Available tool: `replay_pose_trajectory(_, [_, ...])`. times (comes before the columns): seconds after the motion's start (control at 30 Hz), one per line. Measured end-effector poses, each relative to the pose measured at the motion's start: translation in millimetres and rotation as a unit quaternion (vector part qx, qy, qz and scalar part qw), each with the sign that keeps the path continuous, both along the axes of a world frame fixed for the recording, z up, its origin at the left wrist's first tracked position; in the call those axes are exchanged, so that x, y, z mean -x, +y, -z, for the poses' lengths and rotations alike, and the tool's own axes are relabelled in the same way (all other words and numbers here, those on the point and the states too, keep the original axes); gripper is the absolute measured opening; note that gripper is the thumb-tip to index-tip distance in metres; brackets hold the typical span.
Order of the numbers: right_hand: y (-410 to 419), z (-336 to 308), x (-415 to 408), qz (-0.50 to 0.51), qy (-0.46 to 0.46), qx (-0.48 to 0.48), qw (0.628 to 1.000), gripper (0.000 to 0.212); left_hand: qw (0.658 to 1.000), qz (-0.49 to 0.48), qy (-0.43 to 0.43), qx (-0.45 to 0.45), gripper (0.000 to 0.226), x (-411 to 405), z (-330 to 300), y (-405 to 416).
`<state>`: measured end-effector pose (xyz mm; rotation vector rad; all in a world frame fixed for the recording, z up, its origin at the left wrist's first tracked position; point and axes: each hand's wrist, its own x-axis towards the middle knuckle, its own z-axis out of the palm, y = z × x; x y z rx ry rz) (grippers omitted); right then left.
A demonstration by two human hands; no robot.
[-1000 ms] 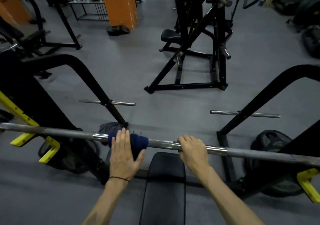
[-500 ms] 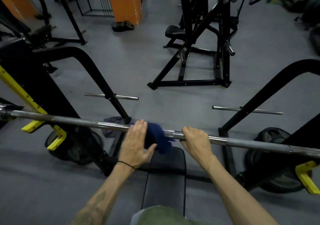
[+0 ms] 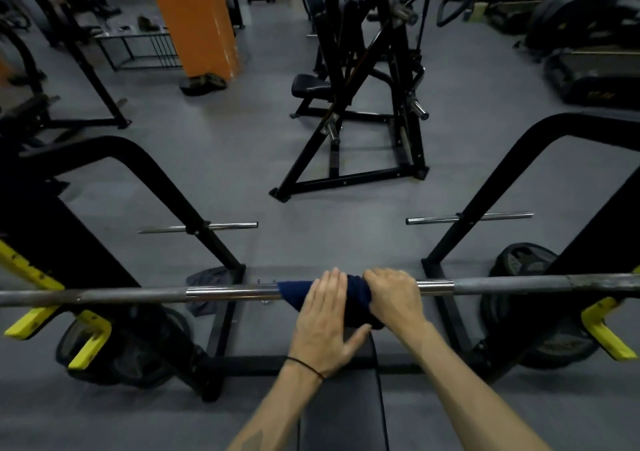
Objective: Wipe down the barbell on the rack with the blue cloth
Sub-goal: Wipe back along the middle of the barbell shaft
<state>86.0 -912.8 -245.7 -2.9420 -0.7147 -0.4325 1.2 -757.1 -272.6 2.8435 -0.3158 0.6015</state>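
The steel barbell lies across the rack's yellow hooks, running left to right in front of me. A dark blue cloth is wrapped over the bar near its middle. My left hand lies flat on the cloth with straight fingers reaching over the bar and the thumb spread out below. Directly to its right, my right hand grips the bar with curled fingers and touches the cloth's right end.
A black bench pad sits under my forearms. Black rack uprights with chrome pegs flank me, with weight plates at their feet. A grey rag lies on the floor. Farther off stand a black machine and an orange pillar.
My left hand has slid the blue cloth rightward along the bar until it meets my right hand. The right hand kept its grip on the bar.
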Motion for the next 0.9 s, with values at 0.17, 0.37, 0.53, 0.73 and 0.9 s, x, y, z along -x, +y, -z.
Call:
replay_pose_trajectory(0.17, [1, 2, 2, 0.007, -0.001, 0.023, 1.0, 0.042, 0.998, -0.061, -0.001, -0.013, 0.088, 14, 3, 108])
replay_pose_trajectory(0.37, [19, -4, 17, 0.097, 0.003, 0.039, 0.995, 0.04, 0.989, -0.139, 0.047, -0.012, 0.094, 19, -3, 103])
replay_pose_trajectory(0.53, [22, -1, 30, 0.109, 0.027, 0.025, 0.993, 0.035, 0.999, 0.011, 0.037, 0.021, 0.088, 8, -8, -1])
replay_pose_trajectory(0.73, [0, -3, 32, 0.051, 0.022, 0.025, 0.998, 0.04, 0.999, -0.009, 0.038, 0.004, 0.085, 18, -6, 80])
replay_pose_trajectory(0.9, [13, 1, 36, 0.078, -0.002, 0.027, 0.997, 0.034, 0.993, -0.104, 0.027, -0.039, 0.089, 39, -1, 165])
